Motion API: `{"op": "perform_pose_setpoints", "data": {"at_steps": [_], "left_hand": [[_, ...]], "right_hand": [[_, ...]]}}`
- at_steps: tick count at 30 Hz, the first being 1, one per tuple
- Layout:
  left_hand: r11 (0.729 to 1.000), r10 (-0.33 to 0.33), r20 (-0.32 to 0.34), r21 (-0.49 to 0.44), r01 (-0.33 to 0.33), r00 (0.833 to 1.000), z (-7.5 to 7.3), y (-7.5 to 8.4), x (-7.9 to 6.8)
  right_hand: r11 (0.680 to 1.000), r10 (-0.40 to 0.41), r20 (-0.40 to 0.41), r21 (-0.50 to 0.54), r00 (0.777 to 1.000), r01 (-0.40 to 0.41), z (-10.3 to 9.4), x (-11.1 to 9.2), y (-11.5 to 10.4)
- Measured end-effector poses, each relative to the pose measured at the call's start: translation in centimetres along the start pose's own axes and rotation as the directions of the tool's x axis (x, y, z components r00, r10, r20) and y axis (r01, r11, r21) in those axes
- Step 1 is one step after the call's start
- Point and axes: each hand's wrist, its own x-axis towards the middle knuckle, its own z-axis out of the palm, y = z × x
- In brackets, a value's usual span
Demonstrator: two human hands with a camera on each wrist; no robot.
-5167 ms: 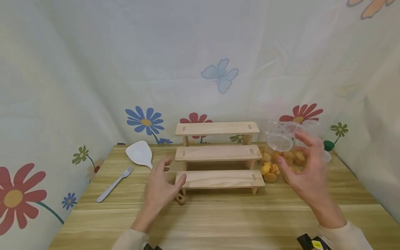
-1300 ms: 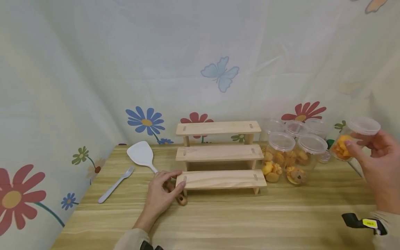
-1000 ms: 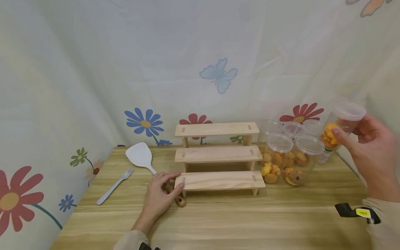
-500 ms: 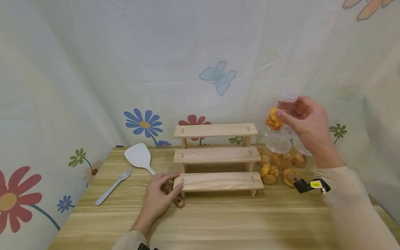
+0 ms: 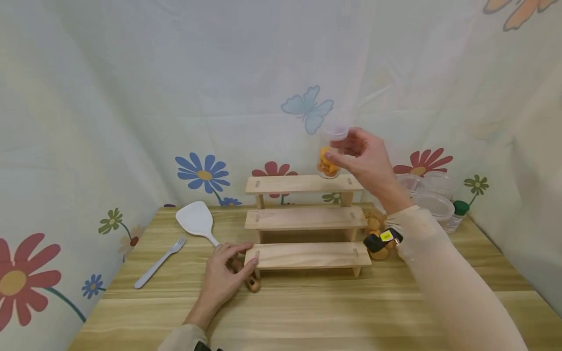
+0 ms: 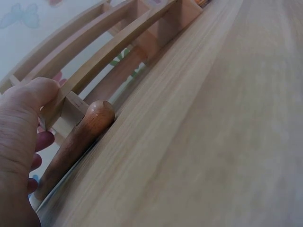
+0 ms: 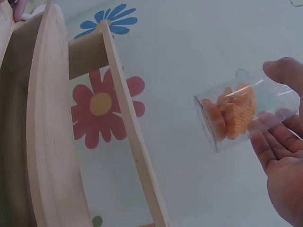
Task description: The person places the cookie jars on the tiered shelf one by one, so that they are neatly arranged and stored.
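My right hand point(image 5: 362, 156) holds a clear plastic jar point(image 5: 331, 156) with a pale lid, thumb on one side and fingers on the other. Orange-yellow snack pieces point(image 7: 236, 111) sit in its bottom. In the right wrist view the jar's base shows above the top tier of a three-tier wooden display rack point(image 5: 303, 183). At the rack's lower left end my left hand point(image 5: 224, 273) pinches the bottom board point(image 6: 109, 54), thumb on the near edge and fingers behind it. Under that hand lies the wooden handle point(image 6: 87, 135) of a white spatula point(image 5: 196, 218).
Several more clear jars point(image 5: 432, 204) stand right of the rack, partly hidden by my right arm, some holding snacks point(image 5: 375, 229). A green-capped bottle point(image 5: 460, 208) stands beside them. A pale fork point(image 5: 160, 263) lies on the left of the table point(image 5: 307, 317); a flowered cloth point(image 5: 219, 97) hangs behind.
My right hand has picked up a jar from the group on the right and carried it left over the top tier. My left hand has come onto the bottom board and stays there.
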Motion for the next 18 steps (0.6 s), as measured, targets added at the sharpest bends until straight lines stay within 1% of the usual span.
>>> {"op": "perform_pose_setpoints", "data": {"at_steps": [4, 7, 10, 15, 18], "left_hand": [[1.0, -0.013, 0.005, -0.003, 0.013, 1.0, -0.2, -0.1, 0.0], [1.0, -0.019, 0.008, -0.004, 0.019, 1.0, -0.2, -0.1, -0.1], [1.0, -0.02, 0.011, -0.005, 0.02, 1.0, -0.2, 0.0, -0.2], [1.0, -0.018, 0.013, -0.004, 0.018, 1.0, -0.1, 0.1, -0.2], [1.0, -0.012, 0.011, 0.002, 0.012, 1.0, 0.0, 0.1, -0.1]], "right_hand": [[1.0, 0.005, 0.055, 0.014, 0.998, -0.006, 2.4, 0.9, -0.1], [1.0, 0.014, 0.082, 0.019, 0.997, -0.016, 4.1, 1.5, -0.2], [0.999, 0.018, 0.094, 0.03, 0.995, -0.021, 5.7, 2.1, -0.2], [0.999, -0.006, 0.115, 0.039, 0.993, 0.001, 8.1, 2.8, 0.1], [0.998, -0.008, 0.13, 0.064, 0.992, -0.001, 9.3, 3.1, 0.4]]}}
